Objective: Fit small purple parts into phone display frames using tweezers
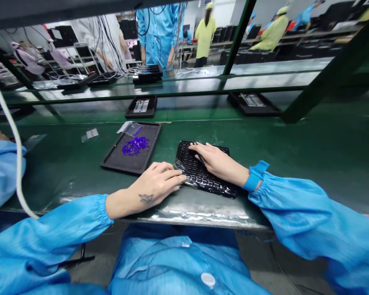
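Observation:
A glossy black plastic tray (190,166) with rows of small pockets lies at a slant on the green bench in front of me. My right hand (213,159) is over it, fingers closed around dark tweezers (201,159). What the tips touch is hidden by the hand. At the tray's left edge my left hand (162,180) is closed, its fingertips on a piece of crumpled clear plastic (179,164). Left of the hands sits a dark shallow tray (123,163) holding a pile of small purple-blue parts (135,146) and a clear bag (129,128).
A clear sheet with small silver pieces (91,133) lies at the left. Two black trays with metal plates (141,105) stand farther back, beneath a green frame (238,39). A white cable (17,139) hangs at the left, near another person's blue sleeve (4,174).

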Tool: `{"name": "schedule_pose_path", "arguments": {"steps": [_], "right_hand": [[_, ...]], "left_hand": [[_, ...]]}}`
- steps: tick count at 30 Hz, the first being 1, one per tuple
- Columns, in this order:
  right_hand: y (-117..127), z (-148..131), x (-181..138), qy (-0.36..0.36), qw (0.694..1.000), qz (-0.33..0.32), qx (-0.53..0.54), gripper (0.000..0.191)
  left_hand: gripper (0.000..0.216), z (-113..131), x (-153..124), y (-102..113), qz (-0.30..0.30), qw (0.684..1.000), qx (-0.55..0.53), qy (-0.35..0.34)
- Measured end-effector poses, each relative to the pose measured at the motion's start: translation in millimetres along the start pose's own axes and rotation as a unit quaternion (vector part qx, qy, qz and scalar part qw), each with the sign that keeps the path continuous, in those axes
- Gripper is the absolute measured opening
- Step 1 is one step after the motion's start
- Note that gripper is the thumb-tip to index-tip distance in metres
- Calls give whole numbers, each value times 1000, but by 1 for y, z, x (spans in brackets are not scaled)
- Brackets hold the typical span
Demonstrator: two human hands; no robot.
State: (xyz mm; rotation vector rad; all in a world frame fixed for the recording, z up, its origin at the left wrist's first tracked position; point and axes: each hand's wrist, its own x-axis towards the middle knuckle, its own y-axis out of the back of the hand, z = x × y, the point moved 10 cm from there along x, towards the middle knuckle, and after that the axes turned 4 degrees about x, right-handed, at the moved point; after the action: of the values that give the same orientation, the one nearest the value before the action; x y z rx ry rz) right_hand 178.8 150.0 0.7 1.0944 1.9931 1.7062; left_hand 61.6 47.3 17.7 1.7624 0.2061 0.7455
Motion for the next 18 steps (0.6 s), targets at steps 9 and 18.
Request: {"name": "schedule_pose_path", "arguments": {"steps": [9, 18], "right_hand": [[24, 47, -27, -23, 1000, 18, 3, 40], [62, 88, -41, -97, 977, 139, 132, 34]], "left_hand": [[33, -4, 61, -30, -49, 998, 3, -44], [20, -11, 100, -25, -33, 998, -40, -19]]}}
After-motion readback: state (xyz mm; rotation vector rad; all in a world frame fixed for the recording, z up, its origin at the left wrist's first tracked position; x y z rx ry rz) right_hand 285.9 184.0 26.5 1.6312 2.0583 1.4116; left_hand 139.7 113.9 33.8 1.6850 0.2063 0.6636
